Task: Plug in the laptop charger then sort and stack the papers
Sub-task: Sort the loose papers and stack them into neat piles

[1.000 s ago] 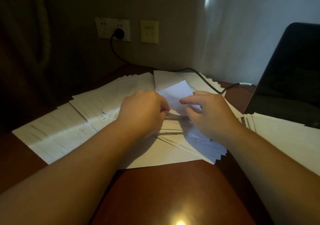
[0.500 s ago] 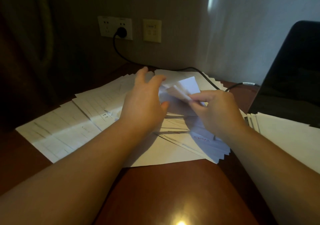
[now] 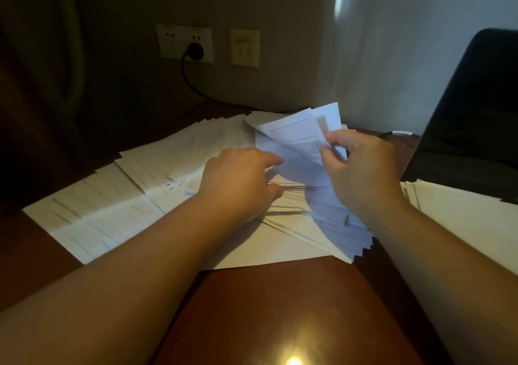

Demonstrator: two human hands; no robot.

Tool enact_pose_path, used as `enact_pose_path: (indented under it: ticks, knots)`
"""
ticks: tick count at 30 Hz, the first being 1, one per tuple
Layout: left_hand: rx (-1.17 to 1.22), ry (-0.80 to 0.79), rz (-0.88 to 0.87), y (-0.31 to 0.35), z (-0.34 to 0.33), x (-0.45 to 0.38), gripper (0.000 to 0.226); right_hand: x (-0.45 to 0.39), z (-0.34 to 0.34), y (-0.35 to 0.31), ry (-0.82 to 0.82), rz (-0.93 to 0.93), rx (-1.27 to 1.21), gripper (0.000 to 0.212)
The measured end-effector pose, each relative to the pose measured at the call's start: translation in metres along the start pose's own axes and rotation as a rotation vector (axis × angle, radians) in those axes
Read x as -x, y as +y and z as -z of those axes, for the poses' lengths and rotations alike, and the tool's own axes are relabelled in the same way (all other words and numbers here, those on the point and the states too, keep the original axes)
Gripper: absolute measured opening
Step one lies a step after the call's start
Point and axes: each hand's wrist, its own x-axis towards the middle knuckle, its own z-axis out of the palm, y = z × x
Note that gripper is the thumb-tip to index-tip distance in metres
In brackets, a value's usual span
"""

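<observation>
Several white printed papers (image 3: 112,204) lie fanned across the brown desk (image 3: 280,308). My right hand (image 3: 361,168) pinches the top sheets (image 3: 297,143) of the middle fan and holds them lifted and curled back. My left hand (image 3: 238,179) rests on the fanned sheets below, thumb and forefinger at the lifted sheets' edge. A black charger plug (image 3: 194,50) sits in the white wall socket (image 3: 183,43), and its cable (image 3: 201,92) runs down behind the papers. Another cable end (image 3: 399,133) shows beside the black laptop (image 3: 471,129) at the right.
A second pile of papers (image 3: 462,224) lies at the right, in front of the laptop. A cream wall plate (image 3: 244,48) is beside the socket. A dark curtain (image 3: 42,84) hangs at the left and a pale one (image 3: 392,56) behind the desk.
My right hand has raised the top sheets higher and curled them back. My left hand has come down from its raised, spread pose onto the fanned sheets.
</observation>
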Motion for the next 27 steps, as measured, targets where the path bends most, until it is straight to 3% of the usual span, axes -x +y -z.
enact_pose_path:
  ticks: [8, 11, 13, 18, 20, 23, 27]
  knots:
    - [0.103, -0.042, -0.019, 0.001, 0.003, -0.001, 0.041, 0.000, 0.000, -0.004, 0.096, 0.037, -0.050, 0.044]
    - [0.086, -0.047, -0.036, 0.000, 0.004, -0.001, 0.029, 0.002, 0.001, -0.005, 0.098, 0.074, -0.069, 0.043]
    - [0.069, -0.028, -0.045, -0.001, 0.006, 0.002, 0.024, 0.002, 0.001, -0.001, 0.025, 0.101, -0.076, 0.032]
    - [0.174, 0.207, -0.069, 0.002, 0.013, 0.003, 0.015, 0.003, -0.002, -0.001, -0.273, 0.196, -0.048, 0.026]
    - [0.256, 0.305, -0.071, 0.003, 0.011, 0.003, 0.017, 0.004, -0.003, -0.002, -0.345, 0.253, 0.007, 0.031]
    - [0.344, 0.373, -0.012, 0.004, 0.012, 0.004, 0.031, 0.004, -0.004, 0.000, -0.288, 0.255, 0.053, 0.037]
    - [0.269, 0.256, 0.069, 0.004, 0.009, 0.002, 0.045, 0.002, 0.000, -0.003, -0.168, 0.110, 0.027, 0.057]
